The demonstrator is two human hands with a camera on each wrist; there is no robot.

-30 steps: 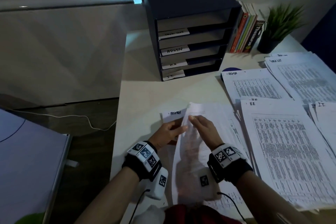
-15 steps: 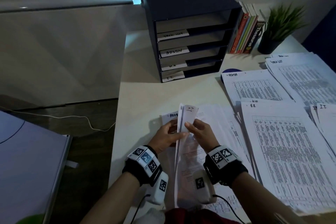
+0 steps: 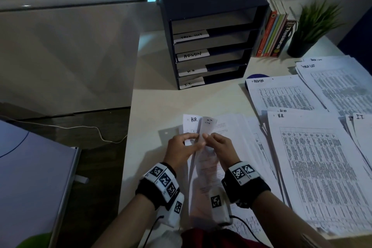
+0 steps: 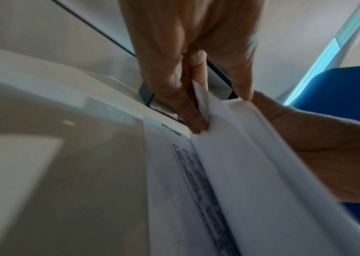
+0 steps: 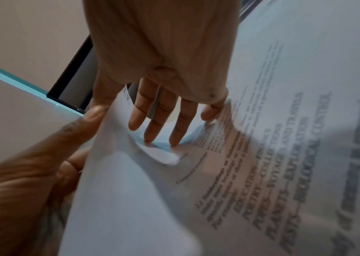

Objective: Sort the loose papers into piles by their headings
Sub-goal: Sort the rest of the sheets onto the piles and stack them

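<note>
The loose stack of papers (image 3: 233, 137) lies at the desk's near middle. Both hands hold sheets raised off its left edge. My left hand (image 3: 196, 140) pinches paper edges between thumb and fingers (image 4: 194, 121); a sheet headed H.R. (image 3: 192, 124) stands just beyond it. My right hand (image 3: 207, 137) pinches a curled printed sheet (image 3: 208, 127), thumb on one side and fingers (image 5: 152, 124) on the other. To the right lie sorted piles headed ADMIN (image 3: 281, 94), TASK LIST (image 3: 338, 84), H.R. (image 3: 322, 167) and I.T. (image 3: 362, 127).
A dark tray organiser (image 3: 209, 32) with labelled slots stands at the back of the desk (image 3: 161, 102). Books (image 3: 275, 32) and a potted plant (image 3: 314, 26) stand right of it. The desk's left edge drops to the floor with a cable (image 3: 84, 127).
The hands have leafed further into the stack. The held sheet has curled upright and narrow, and an H.R. heading now shows where an ADMIN heading showed before.
</note>
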